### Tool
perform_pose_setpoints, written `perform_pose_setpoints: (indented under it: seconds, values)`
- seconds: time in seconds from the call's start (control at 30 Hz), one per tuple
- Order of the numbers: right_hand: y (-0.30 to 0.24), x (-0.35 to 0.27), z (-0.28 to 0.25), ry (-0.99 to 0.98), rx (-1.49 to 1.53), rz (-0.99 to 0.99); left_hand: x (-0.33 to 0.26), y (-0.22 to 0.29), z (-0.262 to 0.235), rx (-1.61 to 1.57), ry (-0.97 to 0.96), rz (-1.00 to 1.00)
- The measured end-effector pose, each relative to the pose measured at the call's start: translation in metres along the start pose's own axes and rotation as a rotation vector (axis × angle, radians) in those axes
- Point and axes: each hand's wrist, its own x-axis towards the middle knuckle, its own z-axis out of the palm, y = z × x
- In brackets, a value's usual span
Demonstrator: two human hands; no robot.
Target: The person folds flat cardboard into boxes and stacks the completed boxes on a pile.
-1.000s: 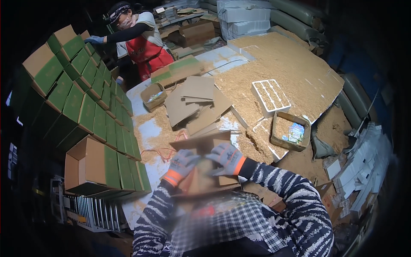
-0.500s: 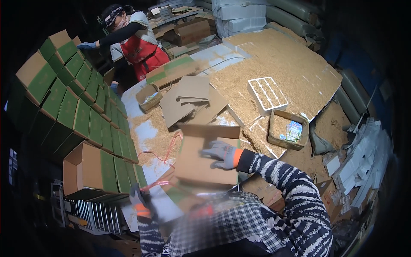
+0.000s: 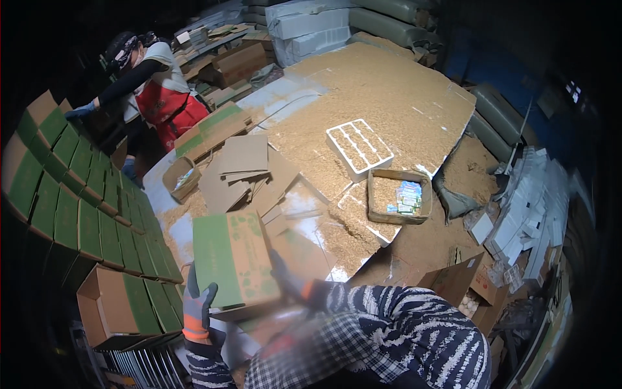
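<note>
Carton (image 3: 234,259) now lifted over sawdust-strewn table (image 3: 389,97).

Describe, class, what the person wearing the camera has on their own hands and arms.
Both hands wear grey work gloves with orange cuffs: the left hand shows this clearly, the right hand is partly blurred. Both forearms wear sleeves in a dark and white zebra-like stripe.

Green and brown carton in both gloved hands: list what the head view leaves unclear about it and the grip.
- Carton: its underside and far side face away; contents cannot be told.
- Right hand: mostly behind the carton and motion-blurred, so its grip is unclear.
- Left hand: fingers curl at the carton's lower left corner; the palm is hidden.
- Person's lap: blurred.
- Small open box: contents too small to identify.
</note>
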Motion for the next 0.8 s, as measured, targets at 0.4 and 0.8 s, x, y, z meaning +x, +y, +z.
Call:
perform_pose_setpoints:
  seconds: [0.4, 0.8]
  values:
    - [-0.095, -0.045, -0.229, 0.389, -1.565, -0.388, -0.001, -0.079, 0.079, 0.523, -0.897, -0.016]
    - [-0.083, -0.069, -0.479, 0.644, -2.038, -0.024, 0.020, -0.083, 0.070, 0.713, 0.438, 0.226]
